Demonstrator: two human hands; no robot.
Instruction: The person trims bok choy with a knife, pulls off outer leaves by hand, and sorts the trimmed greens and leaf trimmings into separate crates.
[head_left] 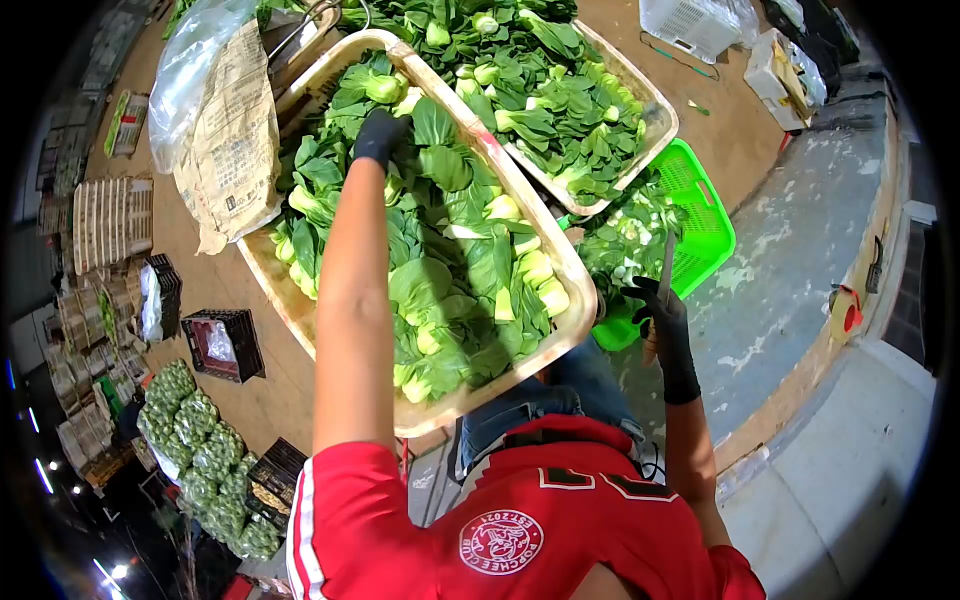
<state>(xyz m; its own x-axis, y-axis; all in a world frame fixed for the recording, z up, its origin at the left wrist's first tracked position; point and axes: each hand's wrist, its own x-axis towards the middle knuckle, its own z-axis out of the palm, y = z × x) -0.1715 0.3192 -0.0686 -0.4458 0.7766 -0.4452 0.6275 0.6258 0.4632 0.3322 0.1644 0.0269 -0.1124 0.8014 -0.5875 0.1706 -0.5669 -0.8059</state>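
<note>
My left hand, in a black glove, reaches into a pale plastic crate and touches the bok choy piled in it. Its fingers are hidden among the leaves, so a grip cannot be made out. Also black-gloved, my right hand is closed round a knife whose blade points up and away from me. The blade lies over the edge of a bright green basket. Cut leaf and stalk trimmings fill part of that basket.
A second pale crate of bok choy stands behind the first. Brown paper and clear plastic drape over the left crate edge. Black crates and bagged green produce lie left. A white crate stands far right.
</note>
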